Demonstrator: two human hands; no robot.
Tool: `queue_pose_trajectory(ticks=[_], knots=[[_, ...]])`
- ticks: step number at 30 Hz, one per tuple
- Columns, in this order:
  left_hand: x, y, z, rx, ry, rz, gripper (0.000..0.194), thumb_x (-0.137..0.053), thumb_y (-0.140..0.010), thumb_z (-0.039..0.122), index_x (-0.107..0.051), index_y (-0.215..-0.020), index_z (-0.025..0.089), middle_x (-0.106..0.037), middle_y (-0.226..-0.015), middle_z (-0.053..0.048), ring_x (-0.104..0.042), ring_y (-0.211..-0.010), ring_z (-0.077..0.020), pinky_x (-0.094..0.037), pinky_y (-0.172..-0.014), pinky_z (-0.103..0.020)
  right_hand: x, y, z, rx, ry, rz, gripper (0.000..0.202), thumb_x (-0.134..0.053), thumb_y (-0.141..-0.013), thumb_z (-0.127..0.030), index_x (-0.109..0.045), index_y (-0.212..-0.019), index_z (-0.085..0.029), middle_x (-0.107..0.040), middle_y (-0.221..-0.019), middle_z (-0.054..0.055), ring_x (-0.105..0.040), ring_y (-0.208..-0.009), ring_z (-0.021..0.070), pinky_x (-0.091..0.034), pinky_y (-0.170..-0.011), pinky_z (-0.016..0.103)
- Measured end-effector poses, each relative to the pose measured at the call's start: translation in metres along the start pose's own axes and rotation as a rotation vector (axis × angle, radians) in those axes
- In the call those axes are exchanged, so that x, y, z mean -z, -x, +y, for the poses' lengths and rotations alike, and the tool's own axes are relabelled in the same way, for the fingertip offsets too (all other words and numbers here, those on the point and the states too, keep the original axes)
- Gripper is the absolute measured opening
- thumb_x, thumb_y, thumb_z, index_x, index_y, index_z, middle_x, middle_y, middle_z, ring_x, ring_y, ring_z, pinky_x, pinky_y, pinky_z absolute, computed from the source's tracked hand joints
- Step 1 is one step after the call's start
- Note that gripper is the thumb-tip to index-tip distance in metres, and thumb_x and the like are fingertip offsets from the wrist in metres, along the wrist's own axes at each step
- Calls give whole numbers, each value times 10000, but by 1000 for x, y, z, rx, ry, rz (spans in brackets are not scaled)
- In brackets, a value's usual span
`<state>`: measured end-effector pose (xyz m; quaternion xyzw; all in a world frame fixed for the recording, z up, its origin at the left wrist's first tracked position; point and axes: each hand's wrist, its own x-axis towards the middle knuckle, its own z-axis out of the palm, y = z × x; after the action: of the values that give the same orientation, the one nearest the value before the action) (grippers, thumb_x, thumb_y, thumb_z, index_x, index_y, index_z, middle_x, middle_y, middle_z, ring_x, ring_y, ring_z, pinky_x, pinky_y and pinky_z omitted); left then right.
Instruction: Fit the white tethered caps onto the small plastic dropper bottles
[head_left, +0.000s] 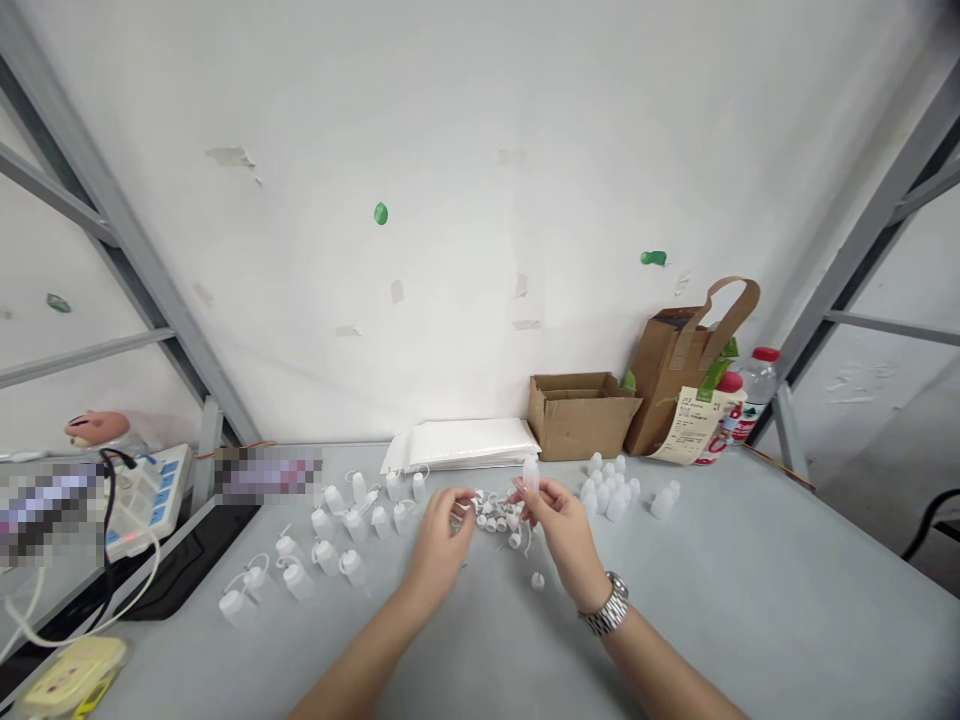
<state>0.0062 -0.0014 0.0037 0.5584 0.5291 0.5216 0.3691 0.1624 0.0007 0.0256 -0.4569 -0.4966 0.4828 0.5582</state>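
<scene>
My right hand, wearing a metal watch, pinches a small translucent plastic bottle upright above the table. Between my hands lies a pile of small white caps with thin straps. Over the left side of this pile, my left hand has its fingers curled together; whatever they may hold is too small to make out. A single cap lies nearer to me. Several capped bottles with strap loops stand to the left. Uncapped bottles are clustered right of my right hand.
White padded envelopes and an open cardboard box are against the wall. A brown paper bag and a red-capped bottle stand at back right. A power strip with cables and a yellow case are at left.
</scene>
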Motion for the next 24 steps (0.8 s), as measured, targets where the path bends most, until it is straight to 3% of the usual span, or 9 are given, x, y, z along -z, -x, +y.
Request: queue_pose_trajectory(ticks=[2, 5, 9, 14, 19, 24], knots=[[-1, 2, -7, -116, -216, -33, 157, -593, -713, 337, -642, -821, 235, -572, -857, -53, -506, -845, -244, -329, -814, -364, 4, -2, -2, 20, 3, 37, 414, -596, -698, -561, -621, -749, -151, -662, -710, 56, -516, -551, 134, -405, -536, 251], [-3, 3, -17, -146, -360, -59, 176, -593, -721, 357, -648, -842, 242, -566, -841, -57, -500, -832, -256, -313, -811, -371, 5, -3, -4, 23, -7, 38, 418, -597, -698, -563, -622, -764, -151, -665, -720, 65, -510, -550, 135, -404, -529, 252], [-6, -2, -29, -145, -359, -32, 199, -610, -716, 337, -652, -890, 250, -578, -854, -63, -501, -883, -270, -311, -828, -371, 0, 1, -4, 19, 16, 0, 421, -580, -707, -577, -613, -732, -158, -663, -699, 61, -516, -541, 141, -415, -528, 262], [-11, -6, -37, -146, -309, -32, 65, -610, -708, 269, -671, -701, 250, -588, -754, -47, -509, -818, -252, -328, -797, -368, -5, 4, 3, 7, 13, -52, 431, -586, -704, -574, -617, -778, -150, -651, -672, 47, -535, -538, 147, -428, -519, 263], [-9, -10, -29, -38, -71, 46, 60, -646, -667, 256, -671, -619, 232, -643, -788, -45, -554, -823, -235, -360, -822, -368, -6, 4, 12, 46, 133, -79, 392, -580, -731, -515, -636, -842, -143, -653, -749, 54, -563, -650, 178, -438, -579, 274], [3, -15, -9, 254, 530, 22, 205, -719, -613, 337, -686, -721, 167, -705, -790, -62, -611, -820, -204, -405, -823, -334, -10, 6, 15, 50, 285, -114, 295, -644, -687, -395, -660, -857, -155, -639, -679, 17, -532, -617, 163, -428, -578, 269]])
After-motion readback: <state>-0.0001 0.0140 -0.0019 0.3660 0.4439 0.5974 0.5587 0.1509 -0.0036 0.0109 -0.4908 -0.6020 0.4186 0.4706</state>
